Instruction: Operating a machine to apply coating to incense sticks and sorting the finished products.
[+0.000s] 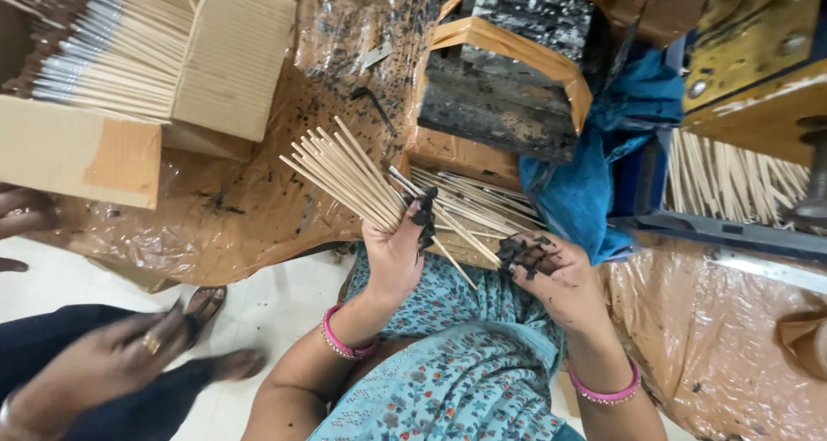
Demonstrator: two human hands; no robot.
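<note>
My left hand (398, 243) grips a fanned bundle of thin pale wooden sticks (345, 174) that point up and to the left. Its fingertips are stained black. My right hand (551, 273), also blackened, is curled shut just to the right, its fingers at the ends of a loose pile of sticks (474, 204) lying on my lap edge; whether it pinches a stick is unclear. Both wrists wear pink bangles.
An open cardboard box (129, 71) of coated sticks stands top left. A black-smeared block wrapped in tape (508, 71) sits top centre, blue cloth (603, 148) beside it. More sticks lie in a tray (741, 183) at right. Another person's hand (103, 363) is at bottom left.
</note>
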